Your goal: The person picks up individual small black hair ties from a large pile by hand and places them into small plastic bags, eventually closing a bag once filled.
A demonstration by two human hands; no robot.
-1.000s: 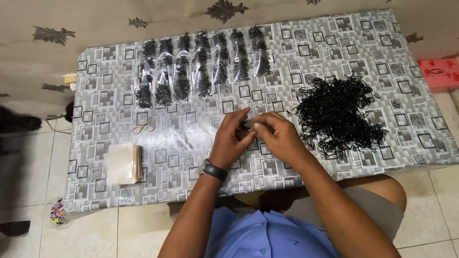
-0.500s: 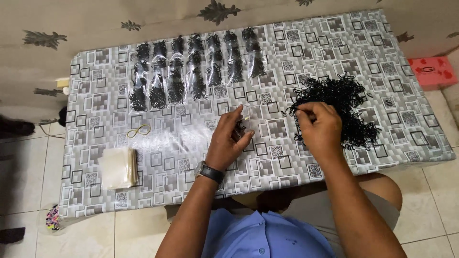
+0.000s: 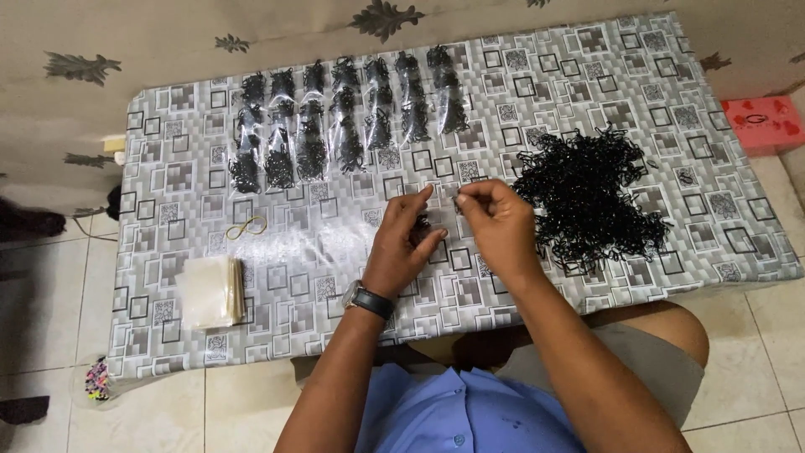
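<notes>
Holding a small clear bag [image 3: 438,200] between both hands, just left of the black heap of small elastic bands [image 3: 589,200] on the patterned table [image 3: 168,277]. Best kept with the bag's mouth pulled open and level, so the few bands already in the palm go in without spilling; worth keeping close to the heap, so each reach stays short.

Left hand [image 3: 408,243]: half open, thumb and forefinger pinched on the bag's left edge, a few black bands cupped in the palm (too small to count). Right hand [image 3: 496,225]: fingers curled narrow, fingertips nipping the bag's right edge, touching nothing else.

Far left of the heap: rows of filled bags [image 3: 344,122] toward the wall, a tan rubber band [image 3: 246,226], and a stack of empty bags [image 3: 208,291] nearer the table's front edge
</notes>
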